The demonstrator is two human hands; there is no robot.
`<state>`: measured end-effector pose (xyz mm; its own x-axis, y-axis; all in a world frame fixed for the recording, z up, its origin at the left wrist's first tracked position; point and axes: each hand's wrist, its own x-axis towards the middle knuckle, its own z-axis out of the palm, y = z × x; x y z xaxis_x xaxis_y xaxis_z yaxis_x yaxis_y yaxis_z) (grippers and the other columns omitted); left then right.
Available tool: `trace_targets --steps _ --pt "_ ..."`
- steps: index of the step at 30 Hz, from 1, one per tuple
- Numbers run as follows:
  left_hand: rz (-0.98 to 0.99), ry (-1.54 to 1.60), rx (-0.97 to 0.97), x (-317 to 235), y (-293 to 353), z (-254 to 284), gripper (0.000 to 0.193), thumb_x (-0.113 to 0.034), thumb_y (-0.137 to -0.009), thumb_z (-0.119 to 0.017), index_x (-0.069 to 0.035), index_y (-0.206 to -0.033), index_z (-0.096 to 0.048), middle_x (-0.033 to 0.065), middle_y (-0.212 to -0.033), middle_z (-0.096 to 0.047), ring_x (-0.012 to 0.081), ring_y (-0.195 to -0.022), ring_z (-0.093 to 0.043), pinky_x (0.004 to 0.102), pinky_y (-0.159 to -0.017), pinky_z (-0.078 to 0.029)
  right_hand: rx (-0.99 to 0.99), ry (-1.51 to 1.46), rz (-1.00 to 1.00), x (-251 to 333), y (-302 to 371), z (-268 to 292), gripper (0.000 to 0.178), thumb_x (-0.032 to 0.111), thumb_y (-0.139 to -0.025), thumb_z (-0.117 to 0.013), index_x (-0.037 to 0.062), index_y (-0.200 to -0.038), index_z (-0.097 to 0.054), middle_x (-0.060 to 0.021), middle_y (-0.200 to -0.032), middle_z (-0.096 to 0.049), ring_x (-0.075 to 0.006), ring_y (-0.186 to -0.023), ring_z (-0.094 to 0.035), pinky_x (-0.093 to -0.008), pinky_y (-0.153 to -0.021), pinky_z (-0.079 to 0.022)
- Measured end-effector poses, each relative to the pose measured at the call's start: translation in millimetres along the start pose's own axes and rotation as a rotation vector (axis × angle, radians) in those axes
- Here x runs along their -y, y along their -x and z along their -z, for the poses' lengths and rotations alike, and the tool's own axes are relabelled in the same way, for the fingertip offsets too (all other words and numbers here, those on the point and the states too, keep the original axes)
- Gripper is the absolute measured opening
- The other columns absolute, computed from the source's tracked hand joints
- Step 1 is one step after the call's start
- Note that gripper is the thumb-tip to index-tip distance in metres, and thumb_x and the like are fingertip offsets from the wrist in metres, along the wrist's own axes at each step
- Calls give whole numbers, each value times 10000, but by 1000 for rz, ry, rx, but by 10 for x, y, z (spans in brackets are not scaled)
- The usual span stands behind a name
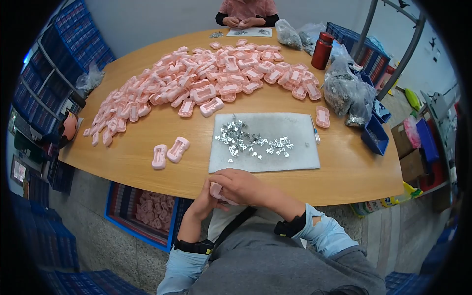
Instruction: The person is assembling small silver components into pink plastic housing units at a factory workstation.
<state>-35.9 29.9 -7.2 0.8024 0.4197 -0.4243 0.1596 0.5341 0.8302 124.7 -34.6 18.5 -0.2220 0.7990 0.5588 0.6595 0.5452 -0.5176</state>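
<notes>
Close to my body, at the table's front edge, my left hand [200, 202] is closed round a pink plastic casing [216, 191]. My right hand [239, 185] wraps over the same casing from above and hides much of it. Just beyond my hands lies a white foam pad [300, 160] with many small silver metal clips [239, 136] strewn over it. Left of the pad, two pink casings [168, 152] lie side by side on the table. Whether a metal clip is in my fingers cannot be seen.
A big heap of pink casings [196, 78] spreads over the wooden table [123, 164]. At right stand a red bottle [322, 50], bags of metal parts [340, 88] and a blue bin [375, 135]. A blue crate [173, 231] sits below. Across the table another person [248, 10] works.
</notes>
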Motion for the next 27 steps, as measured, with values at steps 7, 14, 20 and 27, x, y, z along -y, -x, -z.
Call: trace_targets --steps 7,14,20,27 --pt "-127 305 173 151 52 93 559 -538 -920 -239 -84 -1172 -448 100 -1042 -579 214 -838 -628 321 -550 -543 -82 -267 -155 108 -18 89 375 110 -713 -650 45 -1066 -539 -130 -998 -551 -296 -900 -569 -345 -759 -479" --pt "-351 712 -19 135 -77 -104 476 -408 -945 -294 -21 -1174 -450 165 -1056 -576 250 -814 -638 316 -553 -569 -143 -308 -580 -12 140 202 285 170 -746 -682 25 -976 -596 -70 -855 -579 -153 -753 -574 -250 -671 -470" --pt "-367 610 56 245 -25 -125 470 -382 -940 -294 -17 -1193 -447 167 -1158 -526 275 -1031 -552 420 -795 -498 -99 -669 -674 -67 269 76 274 142 -769 -674 3 -994 -604 -10 -836 -609 -43 -743 -534 -210 -623 -456" --pt "-60 370 311 55 71 -30 425 -380 -935 -361 -45 -1186 -436 141 -1101 -544 249 -1005 -559 354 -809 -487 222 -630 -460 15 191 280 290 143 -773 -662 -8 -1015 -609 -54 -851 -634 -84 -747 -559 -234 -660 -465"
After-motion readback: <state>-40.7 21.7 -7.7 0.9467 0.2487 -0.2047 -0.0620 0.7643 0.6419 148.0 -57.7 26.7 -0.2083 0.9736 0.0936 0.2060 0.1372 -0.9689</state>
